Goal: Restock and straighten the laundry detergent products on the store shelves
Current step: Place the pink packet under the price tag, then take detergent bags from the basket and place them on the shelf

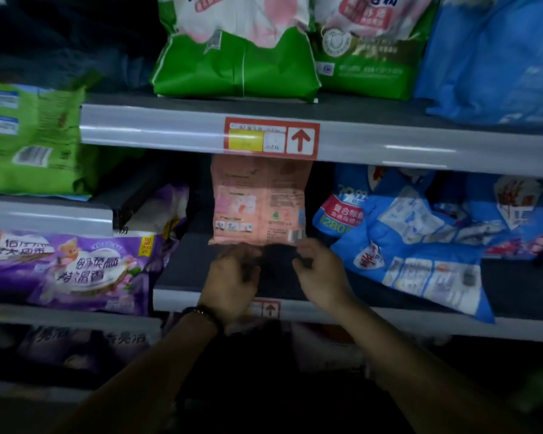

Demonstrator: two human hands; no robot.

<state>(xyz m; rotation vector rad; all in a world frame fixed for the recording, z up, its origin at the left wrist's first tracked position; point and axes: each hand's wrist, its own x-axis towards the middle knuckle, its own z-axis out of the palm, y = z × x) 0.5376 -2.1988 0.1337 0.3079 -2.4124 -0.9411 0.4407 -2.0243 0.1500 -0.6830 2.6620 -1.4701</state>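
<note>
- A purple bag [76, 267] lies flat on the lower left shelf, its end over the front edge.
- The left hand [232, 283], fingers curled, sits at the lower left corner of the pink bag [259, 202]; blur hides whether it grips.
- The pink bag stands upright on the middle shelf [182, 277], back from the front edge, its top behind the red price label [271, 137].
- The right hand [322, 277] reaches the bag's lower right corner; its hold cannot be told.
- Blue bags [420, 245] lie tumbled on the shelf's right part.
</note>
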